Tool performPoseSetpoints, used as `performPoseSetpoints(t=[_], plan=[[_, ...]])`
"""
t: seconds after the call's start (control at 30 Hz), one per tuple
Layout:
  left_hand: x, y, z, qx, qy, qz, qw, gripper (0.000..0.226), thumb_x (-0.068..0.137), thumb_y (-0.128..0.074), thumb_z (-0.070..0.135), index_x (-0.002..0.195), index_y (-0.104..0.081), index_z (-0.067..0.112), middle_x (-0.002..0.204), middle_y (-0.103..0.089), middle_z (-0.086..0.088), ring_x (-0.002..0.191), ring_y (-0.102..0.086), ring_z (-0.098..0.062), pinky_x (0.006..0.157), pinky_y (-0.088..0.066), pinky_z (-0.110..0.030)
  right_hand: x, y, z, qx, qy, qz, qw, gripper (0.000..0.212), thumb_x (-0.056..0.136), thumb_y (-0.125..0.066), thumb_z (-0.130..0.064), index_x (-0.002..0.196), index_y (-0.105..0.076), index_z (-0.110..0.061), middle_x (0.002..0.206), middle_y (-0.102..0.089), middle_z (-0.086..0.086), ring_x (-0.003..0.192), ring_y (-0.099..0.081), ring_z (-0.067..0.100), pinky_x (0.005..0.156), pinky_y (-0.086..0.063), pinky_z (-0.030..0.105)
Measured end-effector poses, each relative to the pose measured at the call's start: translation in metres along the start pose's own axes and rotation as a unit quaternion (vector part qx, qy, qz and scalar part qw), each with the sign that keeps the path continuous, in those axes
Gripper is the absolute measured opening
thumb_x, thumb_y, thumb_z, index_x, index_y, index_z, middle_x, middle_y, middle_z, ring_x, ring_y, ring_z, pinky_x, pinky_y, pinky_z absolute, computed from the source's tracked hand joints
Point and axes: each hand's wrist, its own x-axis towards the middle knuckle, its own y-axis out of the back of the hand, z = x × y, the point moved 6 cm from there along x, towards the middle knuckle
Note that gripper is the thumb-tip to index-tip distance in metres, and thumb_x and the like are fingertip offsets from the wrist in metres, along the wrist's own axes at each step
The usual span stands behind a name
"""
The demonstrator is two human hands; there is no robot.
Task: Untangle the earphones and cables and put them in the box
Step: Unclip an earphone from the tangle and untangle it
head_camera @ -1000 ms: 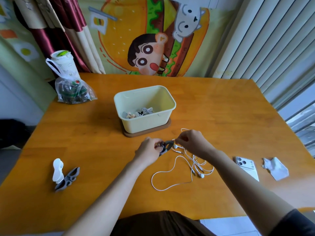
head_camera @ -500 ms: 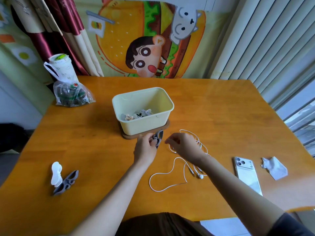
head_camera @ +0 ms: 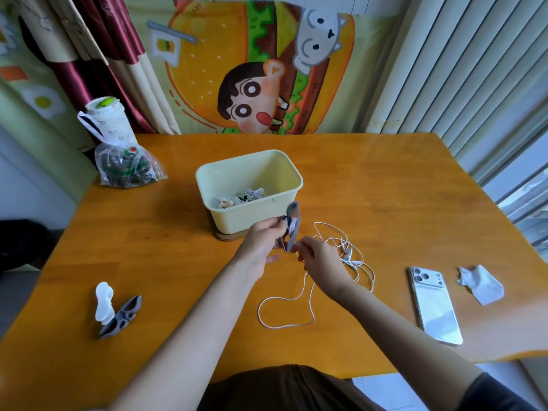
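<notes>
White earphones (head_camera: pixel 308 292): loose loops on table, just right of the hands.
Left hand (head_camera: pixel 261 241): pinches grey winder (head_camera: pixel 293 225) upright before the box.
Right hand (head_camera: pixel 320 259): pinches winder's lower end.
Box (head_camera: pixel 252 216): pale yellow, mid-table.
Table (head_camera: pixel 385 188): orange wood; phone (head_camera: pixel 434 307) and crumpled paper (head_camera: pixel 480 284) at right.
Room: burger cartoon cloth (head_camera: pixel 252 78), maroon curtain (head_camera: pixel 98 54), blinds (head_camera: pixel 459 69).
Writing: cup (head_camera: pixel 109 123) print unreadable.

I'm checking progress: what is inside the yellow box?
The box holds a few small white and grey bundles, apparently wound earphones, on its floor. Its near wall hides the front of the floor, so they cannot be counted for certain.
</notes>
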Motion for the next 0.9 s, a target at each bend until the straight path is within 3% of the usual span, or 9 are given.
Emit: performPoseSetpoints(t=[0.07, 0.1, 0.17, 0.3, 0.4, 0.5, 0.67, 0.8, 0.9], plan=[[-0.005, -0.005, 0.003, 0.092, -0.010, -0.071, 0.993, 0.019, 0.099, -0.049, 0.022, 0.108, -0.065, 0.028, 0.096, -0.066, 0.004, 0.085, -0.055, -0.010, 0.087, -0.044, -0.032, 0.006, 0.009, 0.009, -0.024, -0.014, 0.000, 1.000, 0.023, 0.097, -0.047, -0.012, 0.083, -0.065, -0.009, 0.073, -0.059, 0.003, 0.058, -0.048, 0.003, 0.053, -0.036, 0.011], [-0.007, -0.006, 0.005, 0.139, -0.025, -0.094, 0.986, 0.023, 0.099, -0.049, 0.020, 0.116, -0.063, 0.025, 0.101, -0.065, 0.004, 0.086, -0.055, -0.006, 0.080, -0.045, -0.020, 0.008, 0.012, 0.013, -0.034, -0.019, -0.009, 0.999, 0.024, 0.096, -0.047, -0.011, 0.082, -0.065, -0.008, 0.074, -0.060, 0.005, 0.060, -0.051, 0.011, 0.053, -0.034, 0.016], [-0.008, -0.005, 0.005, 0.228, -0.068, -0.118, 0.964, 0.028, 0.098, -0.050, 0.011, 0.122, -0.059, 0.022, 0.098, -0.061, 0.003, 0.082, -0.052, 0.000, 0.067, -0.042, -0.006, 0.012, 0.016, 0.020, -0.054, -0.031, -0.043, 0.997, 0.024, 0.096, -0.046, -0.009, 0.082, -0.066, -0.006, 0.076, -0.061, 0.005, 0.067, -0.053, 0.020, 0.054, -0.031, 0.022], [-0.002, 0.001, -0.008, 0.403, -0.102, -0.108, 0.903, 0.024, 0.095, -0.053, 0.012, 0.113, -0.068, 0.020, 0.092, -0.053, -0.005, 0.090, -0.051, -0.019, 0.080, -0.040, -0.031, 0.017, 0.017, 0.022, -0.082, -0.055, -0.137, 0.986, 0.035, 0.097, -0.047, -0.019, 0.063, -0.054, -0.019, 0.060, -0.051, -0.003, 0.057, -0.044, 0.014, 0.054, -0.032, 0.026], [0.007, 0.014, -0.020, 0.460, -0.090, -0.051, 0.882, 0.024, 0.095, -0.053, 0.016, 0.112, -0.068, 0.025, 0.085, -0.048, 0.009, 0.089, -0.052, -0.020, 0.087, -0.044, -0.040, 0.021, 0.021, 0.018, -0.065, -0.076, -0.159, 0.982, 0.027, 0.097, -0.048, -0.023, 0.082, -0.068, -0.014, 0.067, -0.055, -0.002, 0.059, -0.047, 0.014, 0.057, -0.037, 0.026], [0.011, 0.020, -0.028, 0.448, -0.078, -0.024, 0.890, 0.024, 0.096, -0.053, 0.018, 0.114, -0.065, 0.027, 0.094, -0.046, 0.001, 0.084, -0.048, -0.017, 0.084, -0.045, -0.038, 0.020, 0.023, 0.011, -0.063, -0.080, -0.160, 0.982, 0.028, 0.098, -0.048, -0.024, 0.095, -0.071, -0.009, 0.067, -0.054, -0.009, 0.060, -0.048, 0.010, 0.055, -0.038, 0.021], [0.008, 0.018, -0.035, 0.337, -0.068, -0.011, 0.939, 0.026, 0.096, -0.052, 0.009, 0.118, -0.064, 0.019, 0.112, -0.055, -0.015, 0.104, -0.054, -0.024, 0.083, -0.043, -0.029, 0.017, 0.022, 0.010, -0.058, -0.093, -0.133, 0.985, 0.028, 0.099, -0.045, -0.023, 0.094, -0.068, -0.008, 0.080, -0.060, 0.002, 0.062, -0.052, 0.010, 0.057, -0.042, 0.019], [0.006, 0.021, -0.036, 0.282, -0.061, -0.004, 0.958, 0.028, 0.096, -0.051, 0.006, 0.121, -0.062, 0.015, 0.105, -0.052, -0.007, 0.098, -0.052, -0.018, 0.074, -0.040, -0.022, 0.016, 0.024, 0.006, -0.071, -0.083, -0.117, 0.987, 0.028, 0.099, -0.043, -0.021, 0.094, -0.067, -0.008, 0.073, -0.057, -0.001, 0.057, -0.050, 0.007, 0.051, -0.039, 0.015], [0.006, 0.023, -0.035, 0.278, -0.071, 0.011, 0.958, 0.028, 0.096, -0.050, 0.005, 0.121, -0.062, 0.014, 0.099, -0.052, -0.002, 0.098, -0.050, -0.017, 0.078, -0.039, -0.023, 0.016, 0.023, 0.003, -0.077, -0.079, -0.095, 0.989, 0.028, 0.100, -0.042, -0.019, 0.091, -0.066, -0.008, 0.070, -0.056, -0.001, 0.056, -0.050, 0.009, 0.052, -0.040, 0.017]])
